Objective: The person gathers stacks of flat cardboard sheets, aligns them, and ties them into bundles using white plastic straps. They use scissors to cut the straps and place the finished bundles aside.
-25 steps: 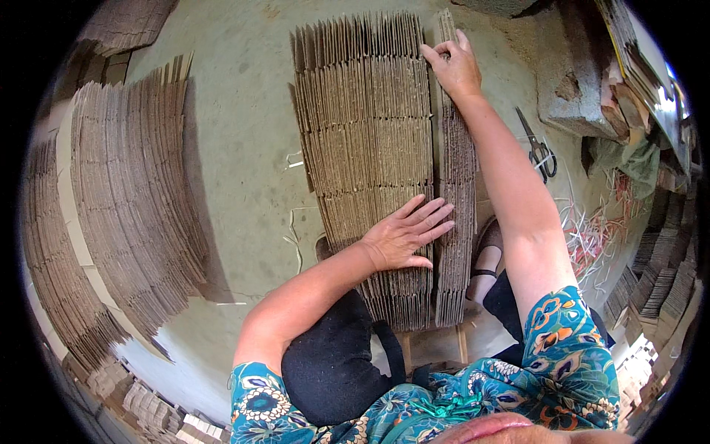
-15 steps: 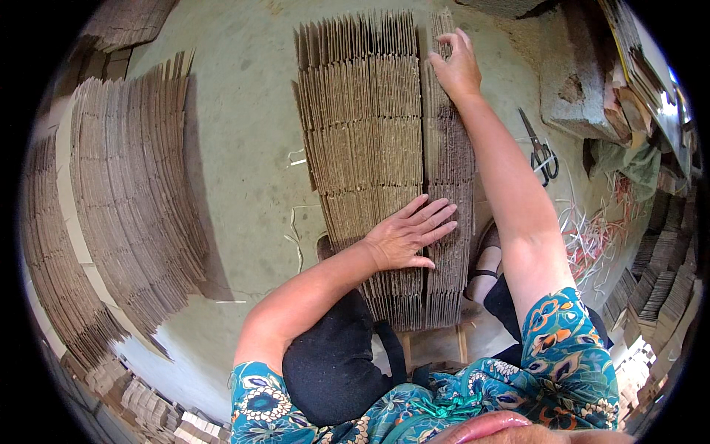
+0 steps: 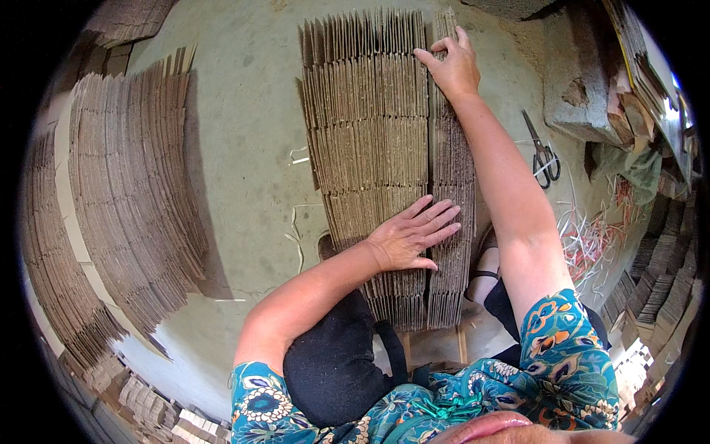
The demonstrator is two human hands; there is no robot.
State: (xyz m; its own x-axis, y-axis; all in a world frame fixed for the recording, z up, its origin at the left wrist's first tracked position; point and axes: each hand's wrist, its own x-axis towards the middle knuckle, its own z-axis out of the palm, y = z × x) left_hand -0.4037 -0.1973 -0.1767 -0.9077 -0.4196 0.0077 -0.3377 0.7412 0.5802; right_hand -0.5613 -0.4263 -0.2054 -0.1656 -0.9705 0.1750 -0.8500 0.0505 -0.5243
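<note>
Wide row of brown cardboard pieces [image 3: 367, 148] stands on edge at centre, its near end between the person's legs; narrow bundle of the same cardboard [image 3: 451, 159] alongside it on the right, a thin dark seam between the two. Left hand [image 3: 410, 240] lies palm down across the near part, fingers straight and spread, gripping nothing, fingertips over the narrow bundle. Right hand [image 3: 454, 70] at the narrow bundle's far end: thumb and fingers bent apart, thumb reaching toward the wide row's edge; cannot tell whether they pinch any cardboard. Black-handled scissors [image 3: 546, 157] on the floor right of the right forearm; tangle of white and red strips [image 3: 586, 240] nearer. More cardboard rows [image 3: 137, 192] curve along the left.
</note>
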